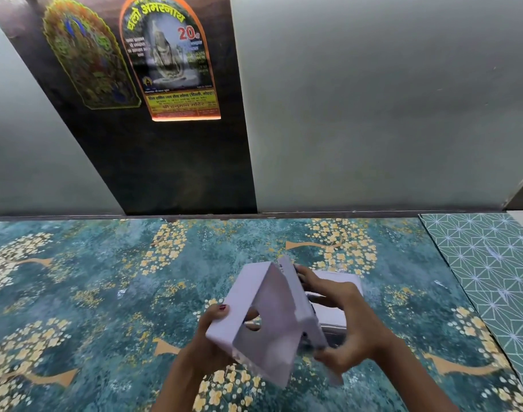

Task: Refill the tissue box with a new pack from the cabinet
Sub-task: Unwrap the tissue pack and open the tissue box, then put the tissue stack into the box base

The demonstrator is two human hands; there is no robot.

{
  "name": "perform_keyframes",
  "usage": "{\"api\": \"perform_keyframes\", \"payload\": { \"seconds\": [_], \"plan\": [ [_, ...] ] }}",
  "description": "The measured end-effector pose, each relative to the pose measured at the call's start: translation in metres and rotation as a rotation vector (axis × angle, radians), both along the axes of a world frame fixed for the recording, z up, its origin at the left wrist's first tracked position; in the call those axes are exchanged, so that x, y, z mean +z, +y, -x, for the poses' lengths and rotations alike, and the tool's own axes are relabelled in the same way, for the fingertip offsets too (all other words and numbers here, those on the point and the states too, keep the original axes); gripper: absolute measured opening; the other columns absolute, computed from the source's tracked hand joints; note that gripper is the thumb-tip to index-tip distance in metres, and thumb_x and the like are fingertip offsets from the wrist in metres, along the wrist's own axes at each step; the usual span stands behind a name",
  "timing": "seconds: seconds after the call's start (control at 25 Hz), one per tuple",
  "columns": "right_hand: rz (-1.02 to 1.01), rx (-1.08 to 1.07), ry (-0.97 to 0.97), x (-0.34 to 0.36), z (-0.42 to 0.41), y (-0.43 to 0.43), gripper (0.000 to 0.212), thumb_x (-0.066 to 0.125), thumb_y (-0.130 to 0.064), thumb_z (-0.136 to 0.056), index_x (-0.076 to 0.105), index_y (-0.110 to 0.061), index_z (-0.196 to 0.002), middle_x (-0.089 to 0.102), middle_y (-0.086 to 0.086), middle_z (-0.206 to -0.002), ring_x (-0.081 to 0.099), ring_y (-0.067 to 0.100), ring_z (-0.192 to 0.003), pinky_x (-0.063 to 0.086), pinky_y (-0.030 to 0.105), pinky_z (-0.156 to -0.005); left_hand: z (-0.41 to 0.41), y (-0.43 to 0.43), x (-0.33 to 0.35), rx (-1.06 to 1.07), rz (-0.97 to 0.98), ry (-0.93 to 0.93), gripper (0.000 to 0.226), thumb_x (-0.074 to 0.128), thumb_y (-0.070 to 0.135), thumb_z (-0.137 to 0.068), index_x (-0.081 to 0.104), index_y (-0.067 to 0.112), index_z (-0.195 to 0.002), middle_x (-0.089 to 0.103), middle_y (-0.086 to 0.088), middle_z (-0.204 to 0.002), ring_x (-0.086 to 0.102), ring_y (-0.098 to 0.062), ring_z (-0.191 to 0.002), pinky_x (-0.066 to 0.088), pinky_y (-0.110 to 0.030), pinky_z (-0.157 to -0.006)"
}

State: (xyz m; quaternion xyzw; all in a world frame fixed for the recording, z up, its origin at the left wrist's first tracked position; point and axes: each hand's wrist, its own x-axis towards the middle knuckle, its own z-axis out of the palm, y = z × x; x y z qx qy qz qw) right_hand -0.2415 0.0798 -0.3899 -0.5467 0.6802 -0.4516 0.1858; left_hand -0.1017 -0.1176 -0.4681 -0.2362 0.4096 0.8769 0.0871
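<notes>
My left hand grips the tissue box shell by its left wall, tilted up. My right hand clasps the hinged base panel beside it, over the floral surface. The opening faces right, nearer my right hand.

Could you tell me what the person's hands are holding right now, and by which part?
Both hold the tissue box: the left hand at its left edge, the right hand at its opened right side.

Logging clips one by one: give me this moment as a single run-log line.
stage: box opened, held above counter | left hand: grips box | right hand: holds base panel | new pack: not seen
</notes>
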Motion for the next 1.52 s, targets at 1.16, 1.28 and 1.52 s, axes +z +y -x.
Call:
{"api": "perform_keyframes", "payload": {
  "seconds": [1.16, 1.28, 1.52],
  "plan": [
    [-0.266, -0.974, -0.08, -0.11, 0.054, 0.036, 0.04, 0.044, -0.018, -0.093, 0.042, -0.003, -0.129, 0.043, 0.022, -0.139, 0.043, 0.033, -0.126, 0.037, 0.044, -0.103, 0.111, 0.08, 0.003, -0.063, 0.973, -0.21, 0.036, 0.046, 0.014, -0.088, 0.046, 0.012, -0.124, 0.056, -0.01, -0.116, 0.057, -0.022, -0.098, 0.044, -0.031, -0.074],
    [-0.379, -0.803, -0.242, -0.12, 0.042, 0.014, 0.058, 0.038, -0.03, -0.095, 0.016, -0.006, -0.143, 0.019, 0.013, -0.154, 0.019, 0.025, -0.141, 0.019, 0.036, -0.114, 0.144, 0.087, -0.03, -0.276, 1.021, -0.553, 0.059, 0.043, 0.03, -0.085, 0.029, 0.002, -0.135, 0.038, -0.018, -0.139, 0.045, -0.034, -0.119, 0.045, -0.039, -0.087],
    [-0.425, -0.768, -0.393, -0.127, 0.043, 0.013, 0.064, 0.036, -0.03, -0.095, 0.002, -0.009, -0.144, 0.007, 0.011, -0.156, 0.014, 0.025, -0.142, 0.019, 0.037, -0.114, 0.147, 0.096, -0.029, -0.02, 0.753, -0.597, 0.054, 0.058, 0.029, -0.081, 0.04, 0.004, -0.125, 0.035, -0.018, -0.135, 0.047, -0.027, -0.095, 0.047, -0.033, -0.085]
  ]
}}
